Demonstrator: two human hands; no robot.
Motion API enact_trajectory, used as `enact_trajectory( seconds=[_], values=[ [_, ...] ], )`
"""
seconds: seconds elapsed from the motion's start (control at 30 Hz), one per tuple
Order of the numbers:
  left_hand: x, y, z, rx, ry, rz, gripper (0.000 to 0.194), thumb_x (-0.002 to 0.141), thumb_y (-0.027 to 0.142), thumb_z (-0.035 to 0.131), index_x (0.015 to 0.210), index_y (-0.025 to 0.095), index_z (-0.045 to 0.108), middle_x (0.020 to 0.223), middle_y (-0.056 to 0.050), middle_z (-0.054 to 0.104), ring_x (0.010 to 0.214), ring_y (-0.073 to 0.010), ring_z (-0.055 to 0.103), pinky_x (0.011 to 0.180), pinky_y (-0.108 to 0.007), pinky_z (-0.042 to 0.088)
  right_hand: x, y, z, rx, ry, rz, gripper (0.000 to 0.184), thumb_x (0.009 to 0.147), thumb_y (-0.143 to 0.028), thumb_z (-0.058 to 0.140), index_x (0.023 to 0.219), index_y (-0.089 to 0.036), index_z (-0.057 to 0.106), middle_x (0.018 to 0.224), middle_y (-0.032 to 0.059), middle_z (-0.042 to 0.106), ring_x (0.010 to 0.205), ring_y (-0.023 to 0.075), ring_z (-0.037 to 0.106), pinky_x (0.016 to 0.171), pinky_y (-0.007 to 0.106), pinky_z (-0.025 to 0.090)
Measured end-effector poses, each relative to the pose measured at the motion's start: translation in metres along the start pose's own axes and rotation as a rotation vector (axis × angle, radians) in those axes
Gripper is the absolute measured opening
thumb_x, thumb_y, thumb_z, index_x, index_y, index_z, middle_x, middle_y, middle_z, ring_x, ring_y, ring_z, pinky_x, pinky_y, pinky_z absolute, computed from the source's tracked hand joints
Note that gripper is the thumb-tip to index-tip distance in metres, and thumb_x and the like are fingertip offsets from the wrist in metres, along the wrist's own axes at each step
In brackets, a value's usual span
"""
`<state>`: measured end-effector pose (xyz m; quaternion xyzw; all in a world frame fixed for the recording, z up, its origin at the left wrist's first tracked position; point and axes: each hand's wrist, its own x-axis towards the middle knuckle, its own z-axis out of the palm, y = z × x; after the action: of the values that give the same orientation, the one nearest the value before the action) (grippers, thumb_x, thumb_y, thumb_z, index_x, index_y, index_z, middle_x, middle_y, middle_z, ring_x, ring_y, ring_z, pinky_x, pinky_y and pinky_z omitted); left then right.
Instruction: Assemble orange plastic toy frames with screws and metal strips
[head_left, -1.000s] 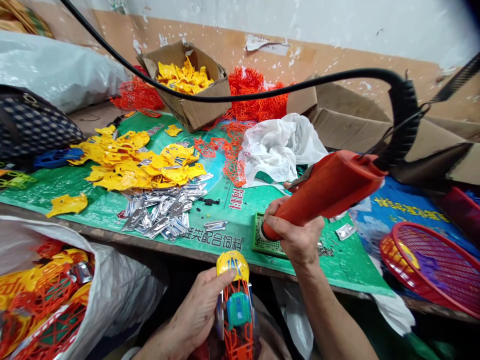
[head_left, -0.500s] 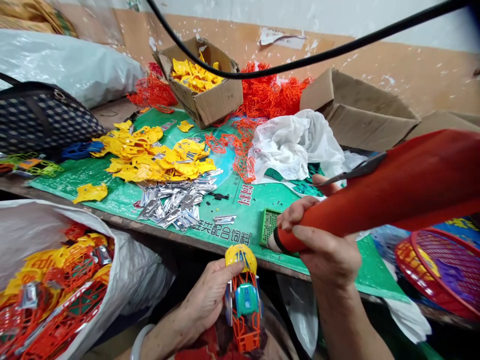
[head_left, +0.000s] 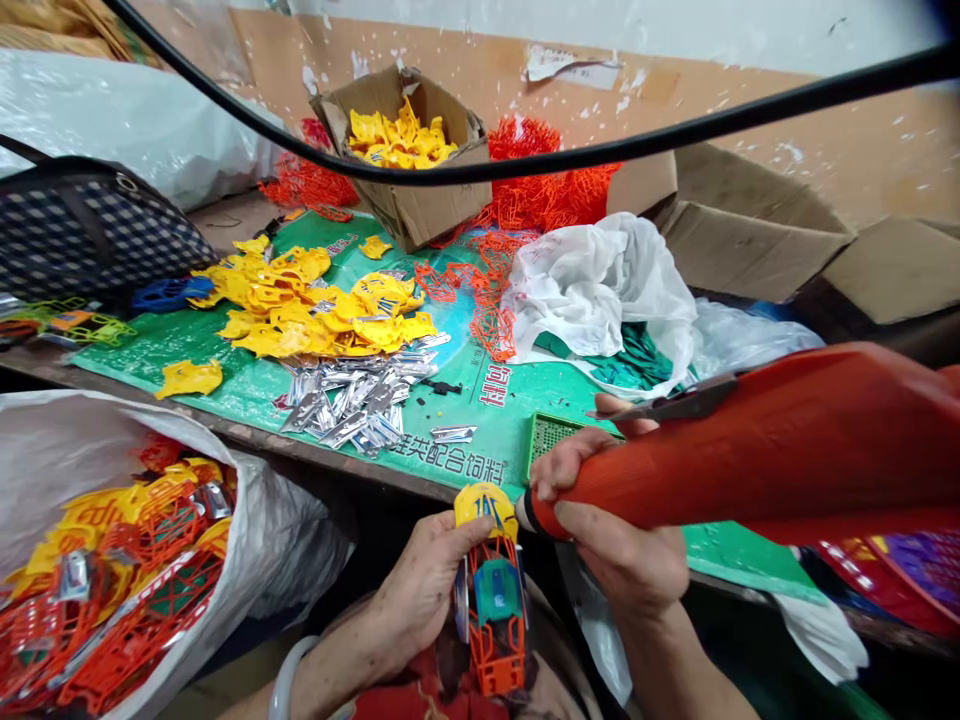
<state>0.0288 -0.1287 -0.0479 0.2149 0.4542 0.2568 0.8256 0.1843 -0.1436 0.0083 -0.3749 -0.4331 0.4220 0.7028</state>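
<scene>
My left hand [head_left: 427, 575] is closed on a toy car [head_left: 496, 590] with an orange frame, a green middle and a yellow front. The thumb lies over the yellow part. My right hand [head_left: 622, 550] grips a red electric screwdriver [head_left: 675, 460] with a dark lever along its side. The tool lies almost level, its pale nose at the right edge of the yellow front; whether the tip touches a screw cannot be made out. Just behind the nose stands a small green basket [head_left: 534, 445], partly hidden by my right hand.
Yellow parts [head_left: 315, 310] and silver strips [head_left: 360, 400] lie heaped on the green sheet. A white sack [head_left: 270, 520] of assembled pieces stands at left. Behind are a cardboard box [head_left: 420, 205], orange frames [head_left: 525, 190] and a white bag [head_left: 592, 280]. A black cable [head_left: 450, 175] crosses above.
My right hand has brought the screwdriver left and down, from over the green basket to the yellow front of the toy car. The left hand has stayed nearly in place.
</scene>
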Motion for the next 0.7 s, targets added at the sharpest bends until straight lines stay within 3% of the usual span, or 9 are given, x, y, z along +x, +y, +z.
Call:
enact_trajectory(
  seconds=[0.27,0.57,0.7],
  values=[
    [-0.0007,0.0011,0.0008,0.004,0.013,0.002,0.04,0.057,0.042,0.089,0.074,0.008,0.074,0.063,-0.004,0.068,0.053,-0.0101,0.056,0.053,-0.021,0.045,-0.0062,0.0075,-0.0069,-0.102,0.015,0.046,0.03,0.075,-0.032,0.075,0.097,-0.027,0.057,0.076,-0.0036,0.058,0.067,0.0156,0.06,0.073,0.036,0.051],
    [0.0003,-0.0019,0.0035,-0.014,0.01,0.037,0.037,0.061,0.039,0.087,0.077,0.009,0.074,0.066,-0.004,0.07,0.053,-0.0105,0.056,0.053,-0.021,0.046,-0.0031,0.0034,-0.0015,-0.097,0.004,0.014,0.049,0.072,-0.017,0.075,0.112,-0.033,0.053,0.076,-0.0049,0.058,0.066,0.0167,0.059,0.067,0.034,0.051],
    [0.0,-0.0005,0.0054,-0.023,0.008,0.037,0.038,0.06,0.039,0.086,0.079,0.008,0.075,0.065,-0.005,0.07,0.055,-0.0118,0.057,0.054,-0.021,0.047,-0.005,0.0051,-0.0003,-0.147,-0.001,0.026,0.042,0.071,-0.017,0.075,0.105,-0.029,0.056,0.076,-0.0041,0.058,0.067,0.0166,0.058,0.069,0.036,0.052]
  ],
)
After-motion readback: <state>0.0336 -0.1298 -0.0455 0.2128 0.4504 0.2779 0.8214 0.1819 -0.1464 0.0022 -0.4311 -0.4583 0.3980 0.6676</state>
